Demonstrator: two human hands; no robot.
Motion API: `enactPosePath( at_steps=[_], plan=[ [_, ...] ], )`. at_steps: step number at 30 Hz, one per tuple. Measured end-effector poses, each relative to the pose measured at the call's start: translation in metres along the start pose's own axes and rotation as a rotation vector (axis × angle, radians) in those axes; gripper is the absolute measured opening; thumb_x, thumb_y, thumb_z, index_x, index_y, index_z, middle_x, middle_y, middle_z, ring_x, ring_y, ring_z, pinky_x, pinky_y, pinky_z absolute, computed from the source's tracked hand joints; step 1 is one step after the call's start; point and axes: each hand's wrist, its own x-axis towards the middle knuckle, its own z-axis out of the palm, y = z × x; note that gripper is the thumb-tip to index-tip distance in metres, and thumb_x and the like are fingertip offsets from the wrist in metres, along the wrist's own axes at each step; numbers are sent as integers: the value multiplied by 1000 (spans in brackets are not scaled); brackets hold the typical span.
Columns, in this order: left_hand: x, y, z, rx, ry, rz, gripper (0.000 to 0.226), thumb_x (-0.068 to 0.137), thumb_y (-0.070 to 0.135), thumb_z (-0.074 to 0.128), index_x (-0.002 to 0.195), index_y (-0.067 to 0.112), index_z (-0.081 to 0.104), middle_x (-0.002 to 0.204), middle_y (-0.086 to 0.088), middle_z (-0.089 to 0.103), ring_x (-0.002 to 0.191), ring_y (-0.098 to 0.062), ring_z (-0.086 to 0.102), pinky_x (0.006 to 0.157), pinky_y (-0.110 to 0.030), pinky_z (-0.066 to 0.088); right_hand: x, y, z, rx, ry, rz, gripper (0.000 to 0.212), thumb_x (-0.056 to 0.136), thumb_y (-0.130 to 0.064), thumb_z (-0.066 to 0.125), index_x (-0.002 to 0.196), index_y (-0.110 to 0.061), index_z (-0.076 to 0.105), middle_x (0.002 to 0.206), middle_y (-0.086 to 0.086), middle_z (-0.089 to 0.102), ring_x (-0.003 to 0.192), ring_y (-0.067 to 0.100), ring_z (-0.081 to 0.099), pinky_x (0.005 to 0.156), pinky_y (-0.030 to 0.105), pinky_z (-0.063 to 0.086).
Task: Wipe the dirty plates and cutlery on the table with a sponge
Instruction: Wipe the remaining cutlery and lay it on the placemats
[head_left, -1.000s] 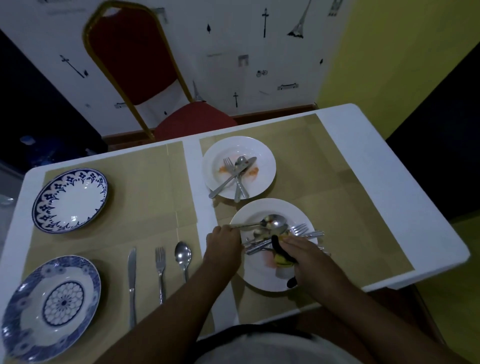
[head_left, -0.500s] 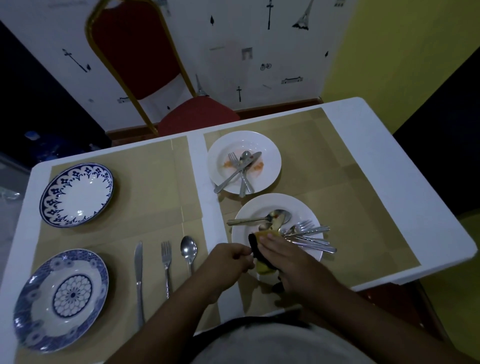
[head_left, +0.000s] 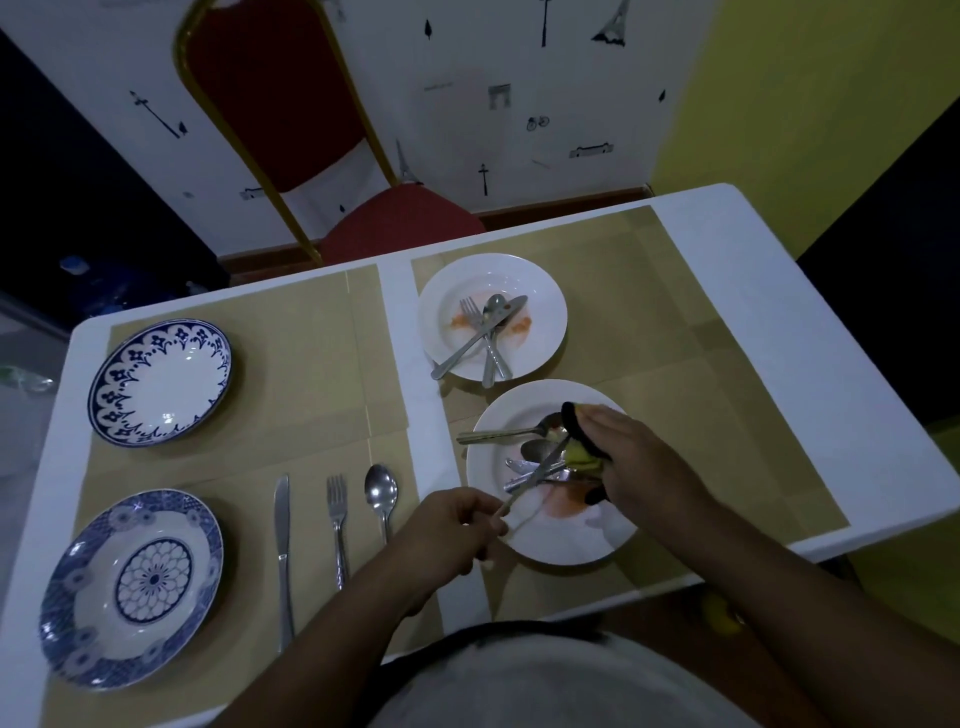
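Observation:
A white plate (head_left: 566, 540) with an orange smear lies near the table's front edge. Several pieces of cutlery (head_left: 535, 470) lie on it. My left hand (head_left: 457, 525) pinches the handle end of one utensil (head_left: 540, 467), which slants up over the plate. My right hand (head_left: 639, 462) grips a yellow and black sponge (head_left: 582, 447) wrapped around that utensil's far end. A second white plate (head_left: 540, 283) behind it carries a fork, spoon and knife (head_left: 485, 332) and orange stains.
Two blue-patterned plates (head_left: 161, 382) (head_left: 130, 587) sit on the left side of the white table (head_left: 779, 332). A knife (head_left: 282, 551), fork (head_left: 337, 519) and spoon (head_left: 381, 493) lie side by side left of my left hand. A red chair (head_left: 291, 104) stands behind the table.
My left hand has lifted one utensil by its handle off the near plate. My right hand has moved the sponge from the plate's front up along that utensil's far end.

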Motion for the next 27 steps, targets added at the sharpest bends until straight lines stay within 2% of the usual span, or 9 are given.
enactPosePath(
  at_steps=[2, 4, 7, 11, 14, 17, 20, 24, 27],
  plan=[
    [4, 3, 1, 98, 48, 38, 19, 101, 17, 55, 113, 17, 69, 91, 6, 75, 60, 2, 62, 57, -14, 46, -5, -8, 0, 46, 48, -56, 63, 82, 7, 45, 140, -16, 41, 143, -2, 43, 133, 8, 33, 114, 26, 23],
    [8, 6, 4, 181, 96, 66, 22, 104, 21, 50, 113, 21, 69, 91, 7, 74, 67, -3, 61, 63, -18, 47, -14, -15, 6, 17, 59, -108, 63, 77, 8, 44, 138, -11, 43, 142, 1, 43, 134, 12, 31, 114, 22, 17],
    [11, 10, 11, 196, 146, 80, 23, 103, 19, 50, 105, 21, 73, 88, 4, 74, 70, -16, 60, 63, -23, 47, -24, -22, 20, -89, 4, -250, 68, 70, 3, 47, 137, -7, 44, 144, 9, 42, 137, 22, 31, 114, 35, 22],
    [11, 10, 15, 194, 151, 114, 19, 101, 16, 55, 99, 23, 73, 86, 4, 74, 76, -18, 67, 71, -28, 54, -28, -24, 32, -182, -131, -372, 86, 58, -3, 75, 137, -6, 42, 144, 10, 42, 136, 24, 32, 110, 45, 28],
    [8, 9, 15, 235, 165, 143, 20, 100, 14, 54, 103, 17, 74, 86, 3, 73, 76, -12, 65, 70, -25, 51, -21, -21, 29, -189, -145, -349, 88, 57, -7, 77, 137, -5, 42, 145, 11, 41, 136, 26, 32, 111, 45, 24],
    [4, 8, 14, 208, 169, 134, 21, 100, 14, 54, 99, 17, 75, 87, -1, 73, 76, -14, 64, 69, -26, 50, -5, -12, 21, -184, -96, -303, 70, 62, -3, 58, 131, 0, 49, 138, 17, 48, 131, 32, 40, 108, 49, 30],
    [1, 7, 14, 153, 168, 91, 20, 99, 16, 55, 96, 17, 74, 87, -3, 73, 76, -15, 63, 70, -28, 52, 5, 7, 13, -199, -116, -215, 76, 63, 4, 67, 134, -1, 44, 142, 16, 43, 135, 31, 34, 112, 42, 23],
    [-2, 4, 19, -82, 103, -64, 17, 98, 19, 60, 93, 7, 72, 67, -3, 58, 52, -14, 50, 53, -27, 43, 9, 24, 4, -117, -13, -57, 69, 69, 13, 57, 135, -3, 44, 142, 13, 44, 136, 26, 32, 111, 29, 18],
    [-1, 0, 21, -159, 90, -103, 15, 94, 23, 66, 92, 13, 77, 76, 1, 68, 66, -11, 60, 68, -28, 49, 4, 23, 5, -71, 7, -22, 65, 75, 13, 48, 137, -7, 42, 145, 8, 41, 138, 21, 29, 111, 24, 16]
  ],
)
